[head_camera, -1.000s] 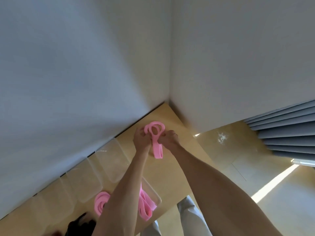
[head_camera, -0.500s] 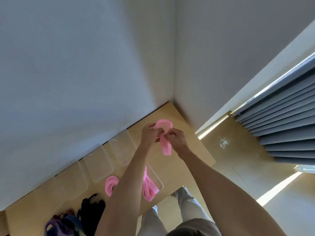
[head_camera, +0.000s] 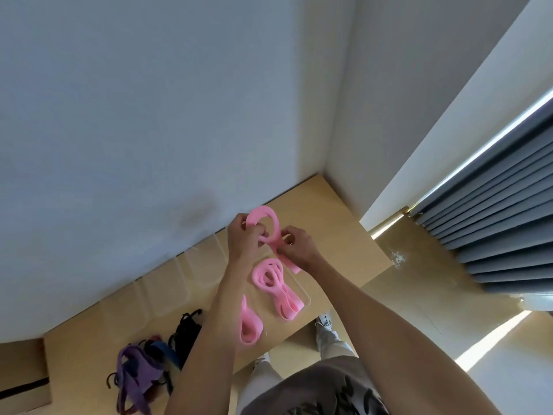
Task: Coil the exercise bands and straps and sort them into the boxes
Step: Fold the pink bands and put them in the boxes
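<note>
Two hands [head_camera: 270, 241] grip one pink band [head_camera: 267, 220]; two more below.

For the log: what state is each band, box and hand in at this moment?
Held pink band: partly coiled, tail hanging.
Left hand: grips the loop.
Right hand: pinches the tail.
Clear box: open, holds a coiled pink band.
Loose pink band: lying on the table.
Purple straps: uncoiled heap.

Three pink bands [head_camera: 270, 221], four boxes [head_camera: 294, 290]
</note>
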Demonstrator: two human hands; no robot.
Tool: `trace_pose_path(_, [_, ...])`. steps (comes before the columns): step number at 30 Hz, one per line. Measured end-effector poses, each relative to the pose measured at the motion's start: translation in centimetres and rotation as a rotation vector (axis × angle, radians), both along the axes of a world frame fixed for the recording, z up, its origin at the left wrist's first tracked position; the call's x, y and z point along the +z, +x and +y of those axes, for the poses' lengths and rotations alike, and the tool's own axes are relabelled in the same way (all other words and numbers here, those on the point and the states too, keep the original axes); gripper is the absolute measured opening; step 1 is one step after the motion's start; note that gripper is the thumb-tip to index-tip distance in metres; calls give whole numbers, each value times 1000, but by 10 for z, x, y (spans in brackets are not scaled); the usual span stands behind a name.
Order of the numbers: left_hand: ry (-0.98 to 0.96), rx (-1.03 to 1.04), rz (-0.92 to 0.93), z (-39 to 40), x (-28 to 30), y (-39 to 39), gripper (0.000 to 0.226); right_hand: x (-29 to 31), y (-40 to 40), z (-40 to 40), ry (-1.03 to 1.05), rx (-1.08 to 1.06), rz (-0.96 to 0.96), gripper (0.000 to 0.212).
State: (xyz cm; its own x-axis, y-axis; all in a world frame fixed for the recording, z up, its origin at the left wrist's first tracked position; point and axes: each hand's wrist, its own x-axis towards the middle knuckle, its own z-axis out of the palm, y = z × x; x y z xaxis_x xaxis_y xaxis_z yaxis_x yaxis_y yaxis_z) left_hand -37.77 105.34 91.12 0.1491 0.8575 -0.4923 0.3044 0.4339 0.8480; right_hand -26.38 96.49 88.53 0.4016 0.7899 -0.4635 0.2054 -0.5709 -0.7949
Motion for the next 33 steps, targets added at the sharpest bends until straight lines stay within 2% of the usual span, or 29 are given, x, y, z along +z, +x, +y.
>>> trace_pose_path(2, [-102,36,-106,1,-1,-32,20,-1,-33,-1,-2,60,28,28])
trace_pose_path(5, [-189,7,-209,1,-10,-83,23,-13,-88,-7,-33,116,-3,42])
trace_pose_path(7, [-151,-72,-120,1,-23,-119,19,-27,-120,-13,-78,85,-76,44])
trace_pose_path(10, [-17,-195,126,0,-48,-164,16,-44,-158,-21,-161,76,-176,40])
trace_pose_path(13, [9,-249,249,-5,-71,-191,20,-57,-189,-28,-238,80,-230,37])
trace_pose_path(16, [38,-396,396,-8,-95,-202,12,-71,-208,-33,-320,50,-216,39])
trace_pose_path(20, [66,-541,464,-9,-117,-198,19,-90,-221,-41,-400,30,-231,34])
trace_pose_path(24, [101,-558,511,-6,-134,-187,26,-108,-228,-43,-434,77,-280,33])
trace_pose_path(28, [151,-564,647,-6,-141,-182,28,-115,-227,-38,-464,160,-314,41])
trace_pose_path(33, [179,-565,746,-9,-125,-181,23,-104,-214,-30,-441,83,-271,34])
